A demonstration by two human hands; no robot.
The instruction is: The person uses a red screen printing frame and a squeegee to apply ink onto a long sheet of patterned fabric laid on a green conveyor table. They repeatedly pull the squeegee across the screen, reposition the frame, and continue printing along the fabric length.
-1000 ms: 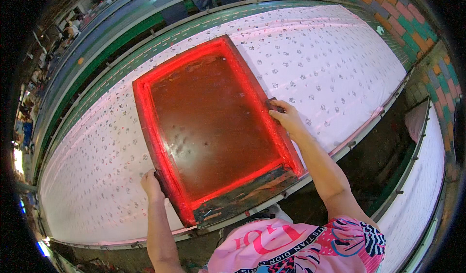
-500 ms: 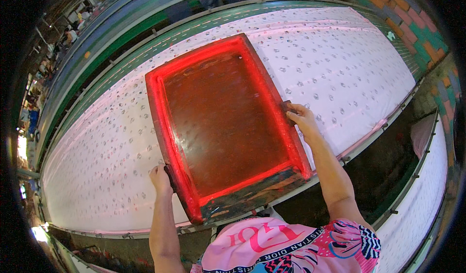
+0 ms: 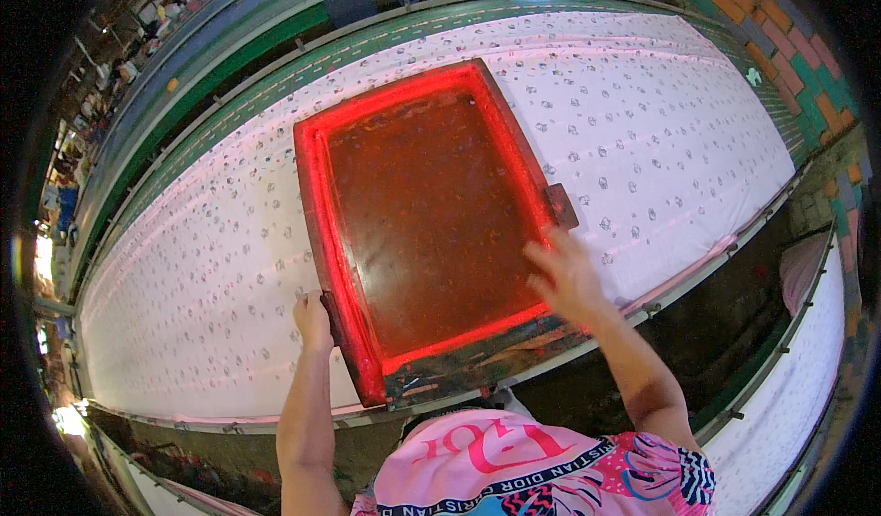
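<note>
A screen printing frame [image 3: 404,362] with bright red ink round its inner border lies on white patterned cloth. Its mesh [image 3: 431,222] is dark brown and slightly glossy. On its left side, my left hand [image 3: 314,321] is closed round a dark handle [image 3: 331,319]. My right hand [image 3: 569,282] is over the frame's lower right edge, fingers spread and a little blurred, holding nothing. The right-side handle [image 3: 561,206] sticks out above that hand, untouched. Whether the right fingertips touch the frame, I cannot tell.
The white cloth [image 3: 202,277] with small grey motifs covers a long table, edged by a rail [image 3: 688,273]. Beyond it runs another long table [image 3: 211,76]. A second white cloth [image 3: 780,424] hangs at the lower right. Coloured paving [image 3: 789,48] is at the far right.
My right hand has let go of the right handle and moved down and left, over the frame's lower right edge. My left hand keeps its hold. The frame appears slightly further right in the picture.
</note>
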